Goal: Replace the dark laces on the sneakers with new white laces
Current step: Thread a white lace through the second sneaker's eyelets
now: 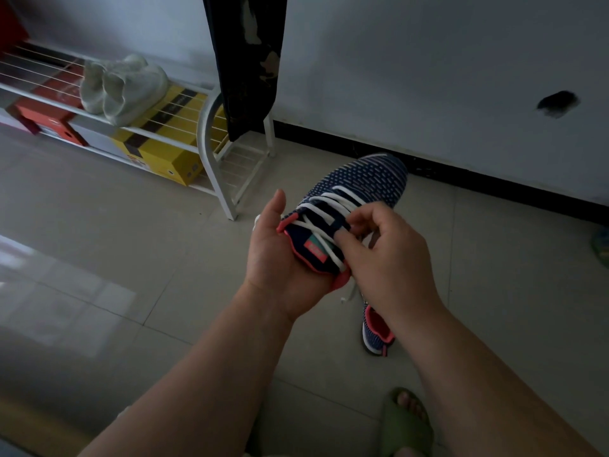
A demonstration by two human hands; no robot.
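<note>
A navy knit sneaker (362,179) with pale dots and a coral collar is held in the air, toe pointing away. My left hand (273,255) cups its heel and left side from below. A white lace (333,201) crosses the eyelets in several rows. My right hand (385,255) pinches that lace at the right-hand eyelets near the tongue. A loose lace end (347,296) hangs under the shoe. The second matching sneaker (375,328) lies on the floor below my right wrist, mostly hidden.
A white wire shoe rack (211,150) stands at the left with pale sneakers (122,87) on top and a yellow box (161,156) and red boxes (49,110) beneath. Dark cloth (250,61) hangs by the wall. My foot in a green slipper (405,420) rests on the tiled floor.
</note>
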